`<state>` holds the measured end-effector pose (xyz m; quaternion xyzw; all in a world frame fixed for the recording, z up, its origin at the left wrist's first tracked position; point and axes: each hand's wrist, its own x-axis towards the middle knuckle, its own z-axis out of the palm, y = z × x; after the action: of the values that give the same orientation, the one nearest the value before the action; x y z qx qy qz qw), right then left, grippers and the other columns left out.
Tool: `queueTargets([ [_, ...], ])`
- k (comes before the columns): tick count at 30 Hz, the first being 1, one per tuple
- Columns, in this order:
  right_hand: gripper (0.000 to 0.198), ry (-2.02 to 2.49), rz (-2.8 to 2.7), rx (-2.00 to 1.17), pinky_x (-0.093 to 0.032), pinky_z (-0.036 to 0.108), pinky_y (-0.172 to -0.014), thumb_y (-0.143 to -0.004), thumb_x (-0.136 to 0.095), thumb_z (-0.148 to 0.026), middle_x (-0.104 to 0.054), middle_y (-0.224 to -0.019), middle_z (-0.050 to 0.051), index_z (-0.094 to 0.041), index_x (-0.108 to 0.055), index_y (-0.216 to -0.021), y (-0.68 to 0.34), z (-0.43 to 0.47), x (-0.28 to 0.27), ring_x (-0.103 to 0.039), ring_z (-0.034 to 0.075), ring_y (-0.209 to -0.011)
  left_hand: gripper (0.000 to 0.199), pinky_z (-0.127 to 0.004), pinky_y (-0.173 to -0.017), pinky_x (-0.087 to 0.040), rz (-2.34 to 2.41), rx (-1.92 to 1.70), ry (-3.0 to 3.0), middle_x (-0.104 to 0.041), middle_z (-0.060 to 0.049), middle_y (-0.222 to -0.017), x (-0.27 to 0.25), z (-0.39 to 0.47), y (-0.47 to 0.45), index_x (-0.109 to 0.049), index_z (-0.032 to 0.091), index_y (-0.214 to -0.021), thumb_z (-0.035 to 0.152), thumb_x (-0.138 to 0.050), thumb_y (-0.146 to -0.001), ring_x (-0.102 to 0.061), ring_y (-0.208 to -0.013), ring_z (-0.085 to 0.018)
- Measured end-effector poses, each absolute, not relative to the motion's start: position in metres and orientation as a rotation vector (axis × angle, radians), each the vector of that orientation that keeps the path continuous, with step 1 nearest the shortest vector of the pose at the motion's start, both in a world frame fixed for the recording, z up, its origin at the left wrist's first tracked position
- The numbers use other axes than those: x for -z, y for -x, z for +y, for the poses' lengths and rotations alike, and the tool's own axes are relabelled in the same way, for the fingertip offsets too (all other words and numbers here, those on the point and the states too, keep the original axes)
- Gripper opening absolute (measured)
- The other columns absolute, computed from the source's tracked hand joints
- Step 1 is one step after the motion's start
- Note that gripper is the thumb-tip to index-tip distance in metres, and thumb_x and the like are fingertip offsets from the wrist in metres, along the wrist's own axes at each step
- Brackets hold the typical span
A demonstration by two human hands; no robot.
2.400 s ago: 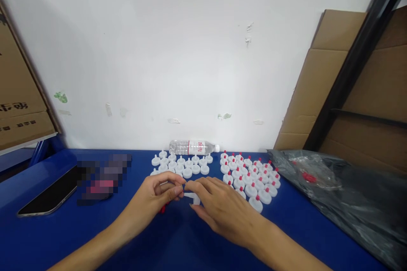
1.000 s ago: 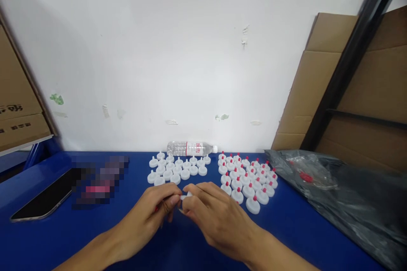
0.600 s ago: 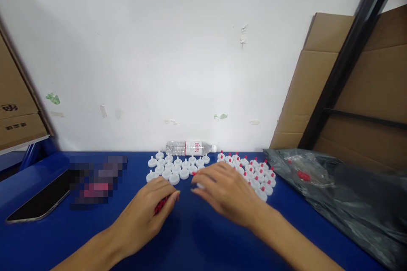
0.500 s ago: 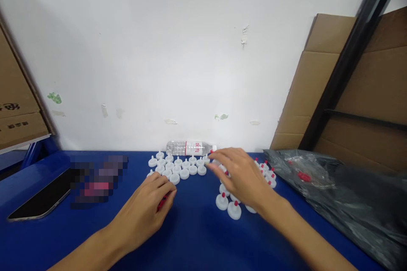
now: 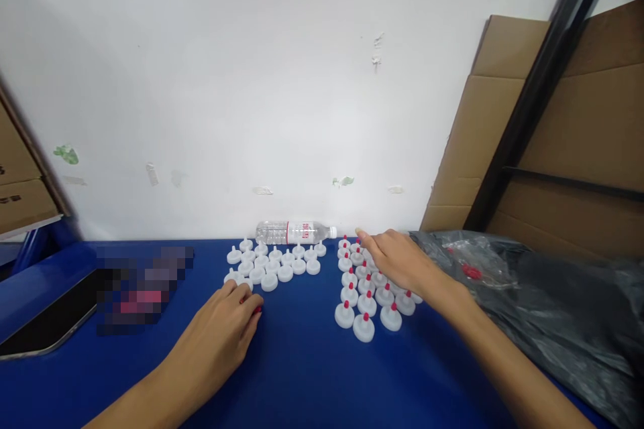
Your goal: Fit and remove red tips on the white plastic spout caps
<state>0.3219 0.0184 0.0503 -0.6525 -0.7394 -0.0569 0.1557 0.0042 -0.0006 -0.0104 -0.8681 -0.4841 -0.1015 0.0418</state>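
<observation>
Inside the curled left hand (image 5: 224,318), small red caps (image 5: 258,310) are gripped. To its right, red-capped lids (image 5: 366,305) spread below and on the near side of the right hand (image 5: 395,257), whose hold I cannot tell; just beyond the left hand, nearer it than the right, plain white lids (image 5: 272,265) stand, spouts upward.

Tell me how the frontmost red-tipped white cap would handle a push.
The white cap would probably slide rather than tip, since its broad base sits flat. It looks like plastic, so likely light and stiff.
</observation>
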Motion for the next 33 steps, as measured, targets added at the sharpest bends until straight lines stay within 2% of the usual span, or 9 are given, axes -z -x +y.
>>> queueTargets([
  [6,0.067,1.878,-2.158,0.128,-0.028,0.032,-0.057,-0.109,-0.019,-0.051,-0.054,-0.058,0.004,-0.022,-0.049,-0.058,-0.322,0.019,-0.049,-0.051,0.019,-0.054,0.03,-0.04,-0.078,-0.045,-1.477,0.322,2.714,-0.068,-0.009,-0.093,0.01,0.001,-0.004,-0.072,0.018,-0.094,0.018,-0.043,-0.103,-0.058,-0.091,-0.029],
  [17,0.064,1.818,-2.2,0.13,-0.031,0.032,-0.063,-0.11,-0.02,-0.049,-0.061,-0.066,0.005,-0.022,-0.051,-0.06,-0.322,0.021,-0.043,-0.056,0.02,-0.062,0.023,-0.037,-0.076,-0.043,-1.434,0.529,2.743,-0.067,-0.007,-0.092,0.011,-0.004,-0.003,-0.065,0.021,-0.092,0.018,-0.044,-0.1,-0.056,-0.091,-0.027],
  [23,0.065,1.779,-2.214,0.128,-0.032,0.032,-0.064,-0.11,-0.019,-0.05,-0.061,-0.066,0.005,-0.022,-0.048,-0.06,-0.322,0.022,-0.041,-0.056,0.02,-0.063,0.021,-0.036,-0.075,-0.042,-1.406,0.552,2.749,-0.066,-0.006,-0.092,0.013,-0.003,-0.004,-0.063,0.021,-0.091,0.02,-0.044,-0.1,-0.056,-0.09,-0.026],
  [33,0.065,1.789,-2.233,0.098,-0.026,0.032,-0.059,-0.109,-0.018,-0.052,-0.055,-0.059,0.003,-0.023,-0.043,-0.057,-0.324,0.026,-0.039,-0.049,0.018,-0.055,0.02,-0.036,-0.076,-0.043,-1.408,0.55,2.754,-0.065,-0.004,-0.091,0.012,-0.005,-0.005,-0.06,0.022,-0.091,0.019,-0.043,-0.1,-0.056,-0.09,-0.026],
])
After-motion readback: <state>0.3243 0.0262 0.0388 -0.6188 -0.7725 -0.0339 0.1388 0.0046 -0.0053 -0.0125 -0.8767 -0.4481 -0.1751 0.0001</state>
